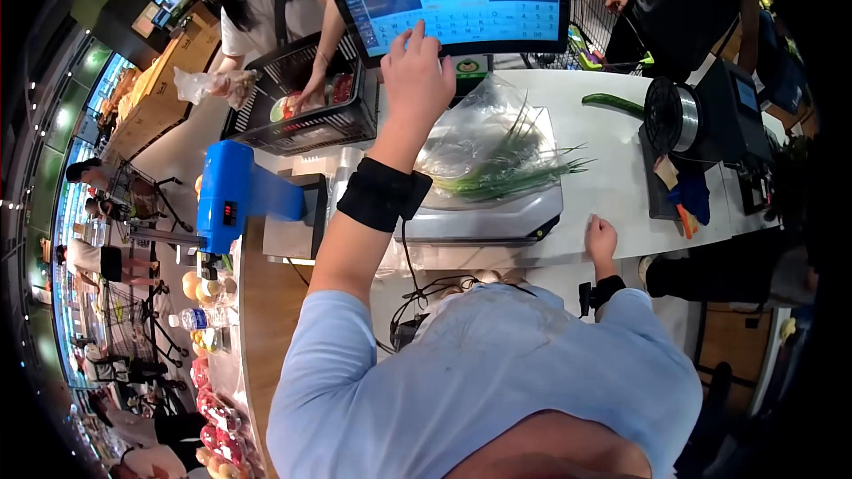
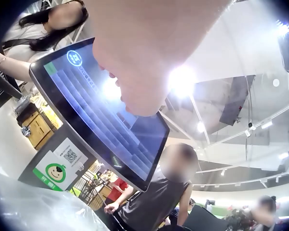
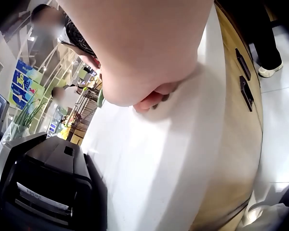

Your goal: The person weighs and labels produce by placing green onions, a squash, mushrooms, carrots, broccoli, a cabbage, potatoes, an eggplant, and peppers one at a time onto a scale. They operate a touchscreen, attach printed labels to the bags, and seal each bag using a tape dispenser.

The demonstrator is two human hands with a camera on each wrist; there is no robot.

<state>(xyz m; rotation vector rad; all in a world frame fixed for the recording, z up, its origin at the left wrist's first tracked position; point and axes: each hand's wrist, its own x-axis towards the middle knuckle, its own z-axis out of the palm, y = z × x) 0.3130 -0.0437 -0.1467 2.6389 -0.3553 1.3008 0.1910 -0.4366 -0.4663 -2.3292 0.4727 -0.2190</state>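
My left hand (image 1: pixel 417 75) reaches up to the lower part of a touchscreen (image 1: pixel 515 0), a finger extended at its on-screen keys. In the left wrist view the hand (image 2: pixel 139 82) overlaps the screen (image 2: pixel 86 113) and hides the fingertips' contact. Below the screen, green onions (image 1: pixel 497 184) lie partly in a clear plastic bag (image 1: pixel 448 137) on a silver scale (image 1: pixel 479 226). On the white counter's near edge rests my right hand (image 1: pixel 601 238), loosely curled and holding nothing; the right wrist view shows that hand (image 3: pixel 144 77) against the counter (image 3: pixel 134 144).
A long green vegetable (image 1: pixel 612 104) lies at the counter's back right, near a spool (image 1: pixel 672 115) and a black device (image 1: pixel 728 102). Left are a blue device (image 1: pixel 226 195) and a black basket (image 1: pixel 355 124), where another person holds a bag (image 1: pixel 213 87). Another person stands behind the counter.
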